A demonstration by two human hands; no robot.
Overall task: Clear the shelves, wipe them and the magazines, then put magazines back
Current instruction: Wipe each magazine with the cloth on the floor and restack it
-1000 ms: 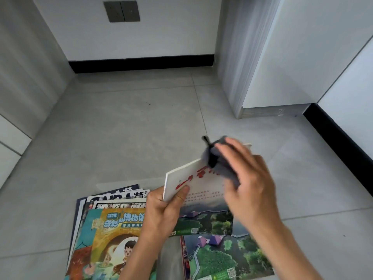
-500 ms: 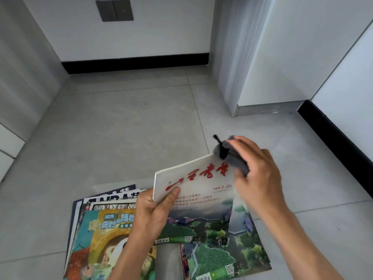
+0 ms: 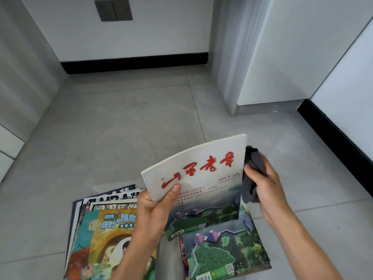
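Observation:
A white magazine [image 3: 203,174] with red brush lettering and a green landscape is lifted off the floor, tilted towards me. My left hand [image 3: 156,209] grips its lower left corner, thumb on the cover. Just off the magazine's right edge, my right hand [image 3: 264,188] holds a bunched dark grey cloth [image 3: 252,176]. On the floor at the lower left lies a fanned stack of magazines [image 3: 105,229] with a colourful cartoon cover on top. Another magazine [image 3: 226,251], showing a green landscape, lies flat below the held one.
The grey tiled floor [image 3: 121,128] stretches ahead to a white wall with a black skirting board [image 3: 133,62]. A tall white and grey cabinet [image 3: 272,57] stands at the right. A grey panelled wall [image 3: 22,87] runs along the left.
My right hand with the cloth has slid from the top of the cover to the right, off the magazine's edge. The magazine's cover is now fully exposed.

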